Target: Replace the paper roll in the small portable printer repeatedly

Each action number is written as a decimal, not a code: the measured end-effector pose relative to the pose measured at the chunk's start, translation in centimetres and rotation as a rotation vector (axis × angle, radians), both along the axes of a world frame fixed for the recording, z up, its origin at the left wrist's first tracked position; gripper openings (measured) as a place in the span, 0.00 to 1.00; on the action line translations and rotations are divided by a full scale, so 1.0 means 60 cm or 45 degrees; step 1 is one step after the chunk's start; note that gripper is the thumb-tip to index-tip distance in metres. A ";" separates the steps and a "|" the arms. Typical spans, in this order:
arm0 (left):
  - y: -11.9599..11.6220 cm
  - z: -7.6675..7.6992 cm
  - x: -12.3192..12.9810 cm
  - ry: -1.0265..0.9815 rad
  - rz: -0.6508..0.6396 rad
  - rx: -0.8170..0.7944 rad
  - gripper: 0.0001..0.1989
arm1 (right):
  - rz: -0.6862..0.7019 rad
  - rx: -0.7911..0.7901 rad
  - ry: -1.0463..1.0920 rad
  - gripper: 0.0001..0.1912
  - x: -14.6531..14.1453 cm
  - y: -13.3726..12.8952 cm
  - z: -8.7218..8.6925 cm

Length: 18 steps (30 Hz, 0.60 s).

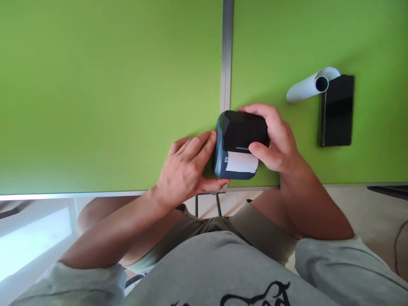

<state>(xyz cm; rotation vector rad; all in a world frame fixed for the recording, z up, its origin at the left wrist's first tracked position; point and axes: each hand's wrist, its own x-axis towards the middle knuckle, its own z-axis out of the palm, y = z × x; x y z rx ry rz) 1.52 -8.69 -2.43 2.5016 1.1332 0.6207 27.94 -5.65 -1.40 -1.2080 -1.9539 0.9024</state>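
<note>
A small label printer (244, 129) with a black lid and blue-grey body rests at the table's front edge, over the metal seam. A strip of white label paper (242, 162) comes out of its front slot. My left hand (188, 170) steadies the printer's left side, fingers together against it and thumb along the front. Around the right side curls my right hand (276, 136), its thumb on top near the lid's front edge and its fingers at the back. The undersides of the fingers are partly hidden.
To the right, a dark smartphone (338, 112) lies on the green table (111, 93). A white paper roll (304, 88) with a dark core lies against its upper left corner, with a loose flap over it. A metal strip (226, 51) divides the tabletop.
</note>
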 end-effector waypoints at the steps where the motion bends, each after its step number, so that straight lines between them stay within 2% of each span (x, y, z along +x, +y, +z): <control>1: 0.001 0.000 0.000 -0.004 -0.003 -0.012 0.50 | 0.011 0.007 -0.007 0.35 0.001 0.001 0.000; 7: -0.001 0.002 0.001 0.033 -0.002 -0.061 0.50 | 0.048 0.030 0.003 0.45 0.005 0.001 -0.005; 9: -0.003 0.003 0.001 0.052 -0.003 -0.059 0.50 | 0.067 0.037 0.057 0.46 0.006 0.001 -0.004; 11: -0.005 0.004 0.001 0.060 -0.005 -0.060 0.50 | 0.067 0.066 0.059 0.43 0.006 0.003 0.004; 14: -0.006 0.004 0.001 0.050 -0.007 -0.045 0.50 | 0.018 0.235 -0.031 0.37 0.008 0.008 0.025; 18: -0.006 0.003 0.003 0.042 -0.009 -0.025 0.49 | -0.176 0.511 -0.168 0.28 0.006 0.013 0.052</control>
